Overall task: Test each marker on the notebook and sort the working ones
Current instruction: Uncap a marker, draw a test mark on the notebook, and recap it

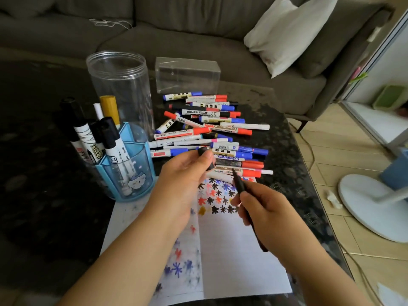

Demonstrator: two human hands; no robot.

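Blue pen holder [123, 173]: far left on the dark tabletop [44, 151], several capped markers upright in it. Clear jar [120, 85]: behind it. Clear box [187, 75]: further back. My left hand [185, 173]: grip pinching a black cap [204, 154] above the page. Pile of markers [212, 129]: loose, beyond my hands. Notebook [231, 250]: open below, covered with coloured star marks. My right hand [265, 215]: grip around an uncapped black marker [239, 184], tip raised toward the pile.
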